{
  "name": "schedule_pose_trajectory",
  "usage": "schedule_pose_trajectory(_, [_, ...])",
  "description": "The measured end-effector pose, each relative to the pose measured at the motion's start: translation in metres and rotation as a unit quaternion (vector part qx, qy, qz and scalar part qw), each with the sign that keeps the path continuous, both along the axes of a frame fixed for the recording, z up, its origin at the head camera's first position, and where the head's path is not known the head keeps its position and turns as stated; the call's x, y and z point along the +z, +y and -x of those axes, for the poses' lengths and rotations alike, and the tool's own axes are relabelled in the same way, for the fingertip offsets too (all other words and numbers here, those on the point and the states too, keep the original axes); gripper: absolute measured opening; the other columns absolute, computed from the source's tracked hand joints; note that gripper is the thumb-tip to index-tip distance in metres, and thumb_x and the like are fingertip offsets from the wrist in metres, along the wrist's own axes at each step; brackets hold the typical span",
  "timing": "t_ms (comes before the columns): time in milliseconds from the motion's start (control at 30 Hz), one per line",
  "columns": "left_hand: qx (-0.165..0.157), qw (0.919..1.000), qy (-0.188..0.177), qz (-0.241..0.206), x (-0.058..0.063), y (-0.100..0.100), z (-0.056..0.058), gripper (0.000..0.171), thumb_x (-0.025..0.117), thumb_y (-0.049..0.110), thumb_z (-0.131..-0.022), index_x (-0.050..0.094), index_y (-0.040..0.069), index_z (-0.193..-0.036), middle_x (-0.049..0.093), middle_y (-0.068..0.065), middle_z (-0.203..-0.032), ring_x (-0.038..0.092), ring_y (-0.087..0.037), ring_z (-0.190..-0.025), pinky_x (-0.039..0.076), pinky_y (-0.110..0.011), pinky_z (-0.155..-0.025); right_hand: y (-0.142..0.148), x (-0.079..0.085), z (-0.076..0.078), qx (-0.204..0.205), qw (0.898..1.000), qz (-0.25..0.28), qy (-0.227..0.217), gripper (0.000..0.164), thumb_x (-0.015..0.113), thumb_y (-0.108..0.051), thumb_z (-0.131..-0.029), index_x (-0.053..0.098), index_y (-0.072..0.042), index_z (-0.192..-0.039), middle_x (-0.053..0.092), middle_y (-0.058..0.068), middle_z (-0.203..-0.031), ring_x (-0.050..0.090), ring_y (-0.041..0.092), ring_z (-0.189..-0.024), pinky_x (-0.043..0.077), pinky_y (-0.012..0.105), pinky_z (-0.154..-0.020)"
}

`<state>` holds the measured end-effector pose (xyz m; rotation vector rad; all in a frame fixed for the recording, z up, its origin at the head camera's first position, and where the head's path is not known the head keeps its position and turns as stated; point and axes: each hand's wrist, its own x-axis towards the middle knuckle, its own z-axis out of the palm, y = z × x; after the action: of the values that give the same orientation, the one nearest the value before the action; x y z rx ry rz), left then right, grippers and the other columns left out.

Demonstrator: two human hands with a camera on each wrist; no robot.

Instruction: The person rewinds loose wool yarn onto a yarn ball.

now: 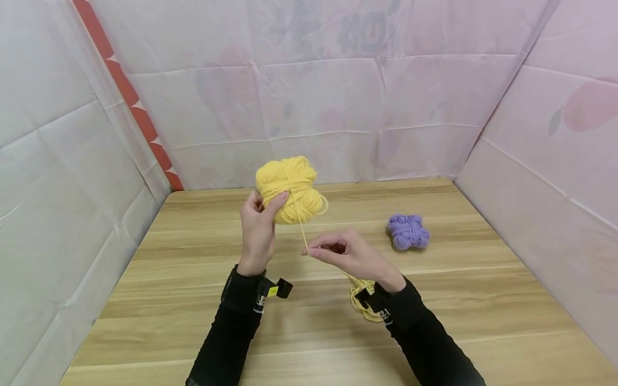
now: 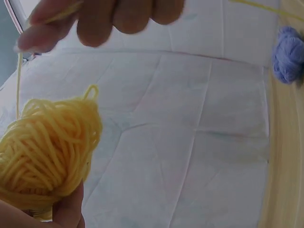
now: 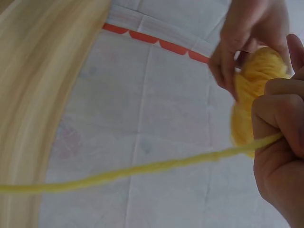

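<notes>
My left hand (image 1: 258,230) grips a ball of yellow yarn (image 1: 289,187) above the table, thumb on its near face and fingers behind. From the ball, one yellow strand (image 1: 302,233) runs down to my right hand (image 1: 354,254), which pinches it between thumb and fingertips. Beyond the pinch the strand passes through the curled right fingers and trails away, as the right wrist view shows. A loose heap of yellow yarn (image 1: 359,300) lies on the table, partly hidden by the right wrist. In the left wrist view the ball (image 2: 52,147) shows a small loop sticking up.
A small ball of purple yarn (image 1: 408,232) sits on the wooden table (image 1: 169,300) at the right, beyond my right hand. Pale printed sheets (image 1: 328,102) stand along the back and both sides. Each wrist carries a small black camera mount.
</notes>
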<state>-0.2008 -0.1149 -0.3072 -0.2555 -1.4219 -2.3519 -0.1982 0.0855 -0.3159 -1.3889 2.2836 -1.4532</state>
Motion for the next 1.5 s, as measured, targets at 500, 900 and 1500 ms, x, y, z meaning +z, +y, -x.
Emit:
schedule_pose_trajectory(500, [-0.241,0.969,0.033,0.046,0.007,0.002,-0.012,0.016,0.055,-0.003,-0.085,0.051,0.006,-0.098,0.059,-0.004,-0.099,0.065,-0.013,-0.086,0.057,-0.022,-0.073,0.018,-0.007,0.025,-0.149,0.979,0.025,-0.139,0.013,0.051,-0.004,-0.094,0.057,0.007,-0.093,0.046,-0.006,-0.069,0.044,0.003,-0.06,0.042,0.019,-0.056])
schedule_pose_trajectory(900, [-0.237,0.9185,0.002,0.317,0.002,0.005,-0.009,0.062,0.069,0.0,-0.078,0.045,0.015,-0.133,0.061,-0.01,-0.122,0.055,-0.02,-0.105,0.049,-0.033,-0.087,0.039,0.003,0.03,-0.162,0.955,0.119,-0.217,0.03,0.05,-0.034,-0.1,0.054,-0.008,-0.087,0.047,-0.006,-0.07,0.044,0.005,-0.057,0.038,0.02,-0.051])
schedule_pose_trajectory(1500, [-0.035,0.9275,-0.024,0.371,-0.004,0.01,-0.003,0.063,0.074,0.015,-0.082,0.044,0.024,-0.136,0.053,-0.011,-0.113,0.052,-0.025,-0.103,0.051,-0.035,-0.082,0.033,0.015,0.004,-0.09,0.983,0.145,-0.074,0.029,0.051,-0.013,-0.1,0.061,0.0,-0.124,0.05,0.0,-0.066,0.034,0.014,-0.049,0.03,0.032,-0.045])
